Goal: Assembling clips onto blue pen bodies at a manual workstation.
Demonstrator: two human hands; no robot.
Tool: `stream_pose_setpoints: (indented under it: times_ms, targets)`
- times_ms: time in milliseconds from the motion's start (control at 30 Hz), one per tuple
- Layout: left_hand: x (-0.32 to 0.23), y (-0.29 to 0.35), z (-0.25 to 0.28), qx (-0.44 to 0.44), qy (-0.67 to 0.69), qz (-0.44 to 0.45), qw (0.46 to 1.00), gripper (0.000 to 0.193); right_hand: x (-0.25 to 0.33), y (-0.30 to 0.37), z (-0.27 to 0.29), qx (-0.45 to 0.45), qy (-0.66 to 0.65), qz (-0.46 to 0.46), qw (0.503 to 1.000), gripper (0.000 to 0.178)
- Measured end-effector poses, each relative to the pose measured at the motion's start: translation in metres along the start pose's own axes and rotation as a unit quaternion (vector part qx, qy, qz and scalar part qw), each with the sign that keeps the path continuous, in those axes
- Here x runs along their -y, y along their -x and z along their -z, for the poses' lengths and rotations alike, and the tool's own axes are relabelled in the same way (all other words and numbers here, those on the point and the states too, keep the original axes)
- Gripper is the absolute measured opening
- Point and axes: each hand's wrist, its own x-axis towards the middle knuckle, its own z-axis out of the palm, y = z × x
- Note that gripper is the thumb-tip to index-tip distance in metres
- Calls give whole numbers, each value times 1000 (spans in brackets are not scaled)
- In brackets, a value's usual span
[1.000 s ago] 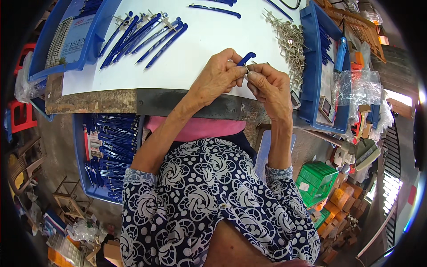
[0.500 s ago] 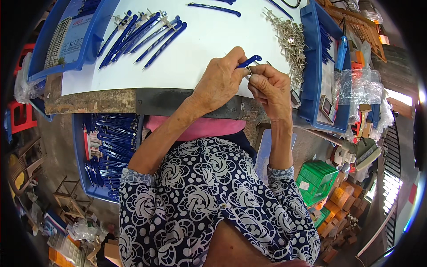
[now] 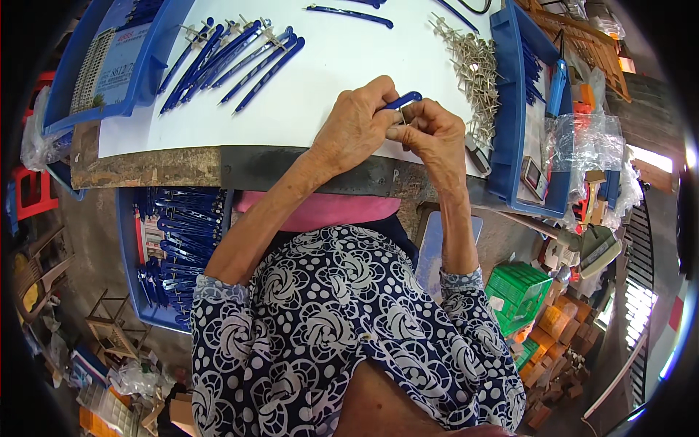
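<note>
My left hand (image 3: pixel 354 125): pinches the blue strip (image 3: pixel 405 100), rounded end poking rightward
My right hand (image 3: pixel 437 140): pinches a metal pin (image 3: pixel 402 116) just below

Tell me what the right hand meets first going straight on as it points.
Probably the left hand, which grips a blue strip, though depth around the fingertips is unclear.

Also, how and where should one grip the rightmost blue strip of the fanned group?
Probably pinch the rightmost blue strip below its middle, coming from its right: it is slim and straight there, with white surface on that side, while its rounded upper end crowds the neighbouring strip.
</note>
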Motion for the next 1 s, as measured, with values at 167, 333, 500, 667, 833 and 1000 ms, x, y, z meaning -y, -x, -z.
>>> stream_pose_setpoints:
  times_ms: [167, 333, 500, 667, 833, 1000]
  targets:
    - [3, 1, 3, 4, 6, -5, 1000, 6, 2, 2, 10, 66, -179, -89, 978, 18]
    - [-1, 1, 3, 6, -16, -19, 1000, 6, -6, -2, 14, 96, -224, -79, 967, 18]
    - [0, -1, 3, 2, -14, -22, 1000, 6, -8, 0, 4, 48, -195, -43, 979, 13]
    - [4, -3, 4, -3, -13, -25, 1000, 5, -2, 0, -8, -37, 40, 92, 994, 11]
    - [5, -6, 4, -5, -40, -9, 999, 5, -11, -6, -14, -77, 411, 340, 842, 15]
    - [6, -9, 6, -11, -40, -10, 999, 5, -8, -6, -17, -96, 429, 321, 839, 18]
